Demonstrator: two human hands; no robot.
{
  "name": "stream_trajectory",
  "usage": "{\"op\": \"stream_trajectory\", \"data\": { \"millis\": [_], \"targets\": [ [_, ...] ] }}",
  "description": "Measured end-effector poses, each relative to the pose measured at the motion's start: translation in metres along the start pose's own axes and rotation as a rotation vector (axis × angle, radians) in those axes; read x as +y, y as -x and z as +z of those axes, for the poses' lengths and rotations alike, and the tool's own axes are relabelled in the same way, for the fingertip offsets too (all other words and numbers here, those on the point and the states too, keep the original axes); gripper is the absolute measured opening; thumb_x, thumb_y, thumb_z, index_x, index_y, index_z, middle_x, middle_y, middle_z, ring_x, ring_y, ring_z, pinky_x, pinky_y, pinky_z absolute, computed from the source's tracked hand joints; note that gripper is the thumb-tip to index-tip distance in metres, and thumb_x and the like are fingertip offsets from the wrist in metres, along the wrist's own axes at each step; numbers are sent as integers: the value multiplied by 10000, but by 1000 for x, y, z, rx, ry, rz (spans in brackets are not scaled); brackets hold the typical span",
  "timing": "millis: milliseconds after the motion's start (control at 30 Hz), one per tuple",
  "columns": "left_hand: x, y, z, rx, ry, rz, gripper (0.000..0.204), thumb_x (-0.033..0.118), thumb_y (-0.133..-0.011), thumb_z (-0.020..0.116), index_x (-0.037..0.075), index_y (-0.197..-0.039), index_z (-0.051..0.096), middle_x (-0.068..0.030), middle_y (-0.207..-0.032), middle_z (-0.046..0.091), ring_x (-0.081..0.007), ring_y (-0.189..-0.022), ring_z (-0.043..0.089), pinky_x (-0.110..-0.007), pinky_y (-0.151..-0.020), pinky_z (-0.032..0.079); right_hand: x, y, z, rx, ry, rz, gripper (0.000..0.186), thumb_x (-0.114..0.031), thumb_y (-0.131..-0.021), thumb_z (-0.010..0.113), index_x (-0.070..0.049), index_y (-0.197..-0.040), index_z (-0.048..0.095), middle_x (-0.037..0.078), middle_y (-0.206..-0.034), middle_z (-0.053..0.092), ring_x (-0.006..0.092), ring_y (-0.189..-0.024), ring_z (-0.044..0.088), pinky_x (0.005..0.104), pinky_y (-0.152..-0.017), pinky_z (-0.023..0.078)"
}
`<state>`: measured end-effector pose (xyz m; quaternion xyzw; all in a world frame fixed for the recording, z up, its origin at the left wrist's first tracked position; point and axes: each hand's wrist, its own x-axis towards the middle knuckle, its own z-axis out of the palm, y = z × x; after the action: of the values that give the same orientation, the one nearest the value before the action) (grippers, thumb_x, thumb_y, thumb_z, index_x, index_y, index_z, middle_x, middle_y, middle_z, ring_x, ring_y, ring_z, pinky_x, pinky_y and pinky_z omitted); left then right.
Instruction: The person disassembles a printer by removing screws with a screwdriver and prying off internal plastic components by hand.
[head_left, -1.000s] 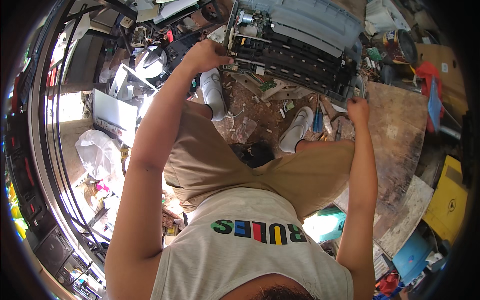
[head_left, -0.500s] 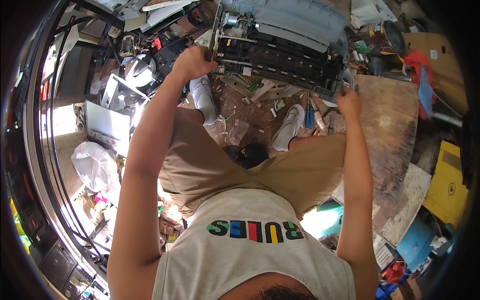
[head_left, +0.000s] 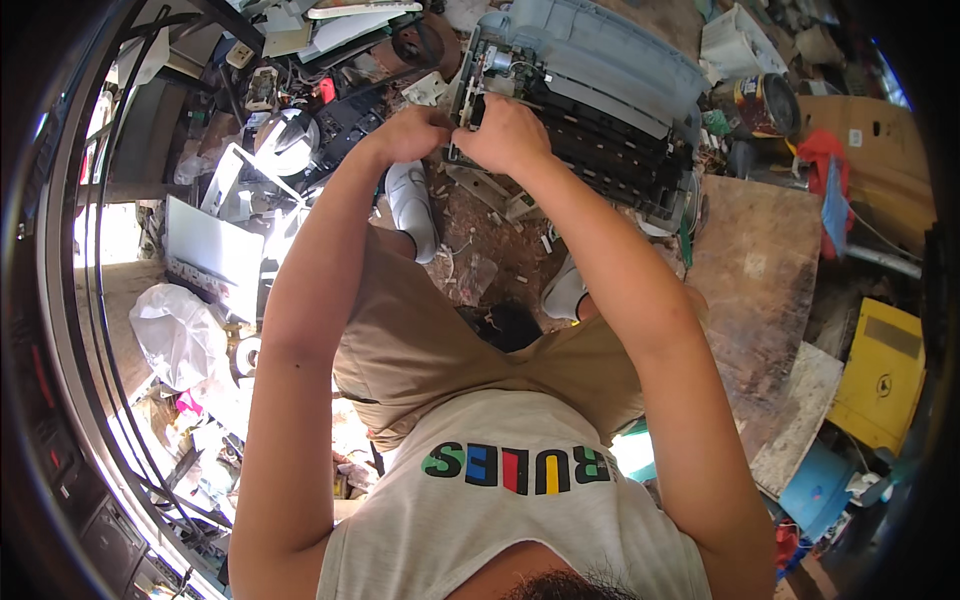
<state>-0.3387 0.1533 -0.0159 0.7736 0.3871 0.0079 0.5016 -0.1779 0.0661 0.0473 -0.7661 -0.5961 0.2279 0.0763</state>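
An opened-up printer (head_left: 610, 130) with a grey-blue cover and a black inner frame lies on the floor beyond my feet. My left hand (head_left: 413, 133) is closed at its left end, the fingertips curled against the side edge. Close beside it, my right hand (head_left: 508, 135) is closed over the front left corner, thumb toward the left hand. The exact part between the fingers is hidden by the hands. Just above my right hand shows a small silver motor (head_left: 497, 60) inside the printer.
A worn wooden board (head_left: 755, 270) lies at the right, near a yellow panel (head_left: 880, 375) and a blue container (head_left: 818, 490). At the left are a clear plastic bag (head_left: 180, 335) and piled scrap parts. Debris litters the floor between my shoes (head_left: 410, 205).
My right hand has left the printer's right end and come over to its left end, beside my left hand. The printer now sits slightly farther right in view.
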Motion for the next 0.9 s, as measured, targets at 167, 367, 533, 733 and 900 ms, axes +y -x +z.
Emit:
{"op": "stream_trajectory", "data": {
  "millis": [167,367,533,733,900],
  "targets": [
    [-15,-6,-8,-98,158,99,362,251,-853,573,43,-1128,684,-126,-1042,680,-193,-889,629,-313,-777,506,14,-5,7,160,114,-71,838,-489,-687,749,28,-1300,508,250,-1238,600,381,-1138,589,440,-958,491],
    [-29,-44,7,221,209,-234,564,514,-950,470,28,-1183,637,-161,-1044,669,-236,-982,625,-367,-823,508,32,-22,-3,-72,513,-267,986,-441,-616,825,-7,-1399,412,177,-1320,529,328,-1266,481,470,-1075,345],
    [-23,-69,46,346,225,-231,702,604,-988,324,5,-1209,614,-253,-1168,641,-397,-1146,582,-449,-966,442,13,-35,3,-79,585,-236,849,-364,-576,840,-34,-1279,499,134,-1264,568,282,-1222,517,480,-1074,315],
    [-19,-57,58,433,367,-229,724,601,-997,282,3,-1224,621,-297,-1233,592,-445,-1228,508,-456,-1027,391,26,-46,-10,-126,538,-340,872,-412,-566,814,-4,-1270,502,158,-1259,561,304,-1218,512,483,-1127,267],
    [-16,-48,56,460,428,-206,712,590,-998,303,-6,-1229,616,-288,-1238,596,-439,-1230,511,-454,-1033,388,38,-49,-12,-83,453,-458,876,-409,-573,783,31,-1274,497,195,-1250,552,336,-1211,512,442,-1102,329]
  ]
}}
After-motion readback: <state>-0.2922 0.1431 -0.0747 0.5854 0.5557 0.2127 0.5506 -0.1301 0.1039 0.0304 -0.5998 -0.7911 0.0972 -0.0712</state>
